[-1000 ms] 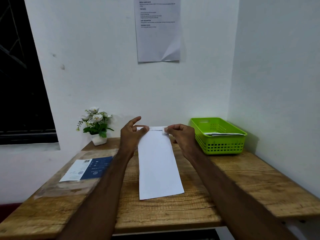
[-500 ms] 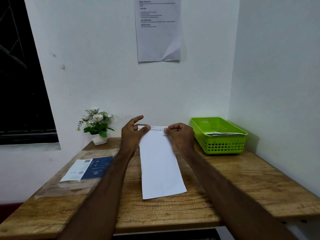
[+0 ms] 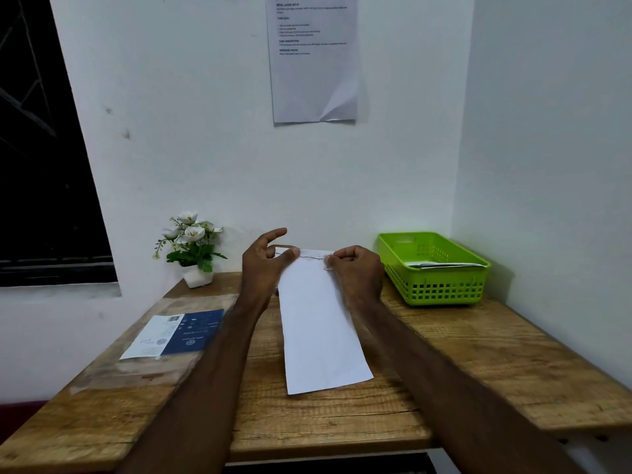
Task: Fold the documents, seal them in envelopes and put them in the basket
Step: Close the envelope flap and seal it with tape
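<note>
Fingers of both hands work the far end of a long white envelope (image 3: 319, 319) that lies lengthwise along the middle of the desk (image 3: 478, 354). On the left hand (image 3: 261, 265) the thumb and a curled finger pinch the envelope's far left corner, while the forefinger sticks out straight above it, touching nothing. On the right hand (image 3: 357, 271) the fingers are curled in tight, and their tips pinch the far right corner, where a narrow strip of flap shows along the top edge. The envelope's near end lies flat on the wood, a little short of the desk's front edge.

This desk is rough, knotted wooden planking set into a corner of white walls. A green basket (image 3: 441, 289) stands at the far right, close to the side wall and well apart from the hands; papers (image 3: 444, 265) lie inside it. A blue-and-white packet (image 3: 174, 333) lies flat on the left side, near the left forearm, with a clear plastic sheet just in front of it. A small white pot of white flowers (image 3: 191, 248) stands at the far left corner against the wall. A printed sheet (image 3: 314, 56) hangs on the back wall above the hands, its lower right corner curled. A dark window (image 3: 37, 148) fills the left.

Bare wood lies between the envelope and the basket, and also along the front right.
</note>
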Tool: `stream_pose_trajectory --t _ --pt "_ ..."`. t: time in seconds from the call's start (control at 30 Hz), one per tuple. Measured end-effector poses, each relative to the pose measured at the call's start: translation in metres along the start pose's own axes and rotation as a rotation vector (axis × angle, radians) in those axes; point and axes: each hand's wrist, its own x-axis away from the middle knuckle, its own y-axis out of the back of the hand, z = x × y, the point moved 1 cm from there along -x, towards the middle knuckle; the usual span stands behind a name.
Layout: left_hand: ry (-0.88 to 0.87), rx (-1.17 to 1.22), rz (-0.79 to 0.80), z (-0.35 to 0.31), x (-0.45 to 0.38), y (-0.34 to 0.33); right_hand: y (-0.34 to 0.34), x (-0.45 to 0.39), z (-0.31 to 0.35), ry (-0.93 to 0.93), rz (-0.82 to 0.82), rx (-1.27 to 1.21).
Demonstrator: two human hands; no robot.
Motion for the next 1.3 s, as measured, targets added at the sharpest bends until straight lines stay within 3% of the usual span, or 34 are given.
stream_pose_trajectory --t 1.0,1.3 --pt "0.01 0.125 0.028 -0.0089 0.0042 -0.0018 0.0037 0.0038 0.0048 0.01 -0.059 0.072" --pt "0.009 0.135 -0.008 -0.0073 0.0031 -0.0005 0.0026 -0.0003 0.006 -0.012 -0.025 -0.047"
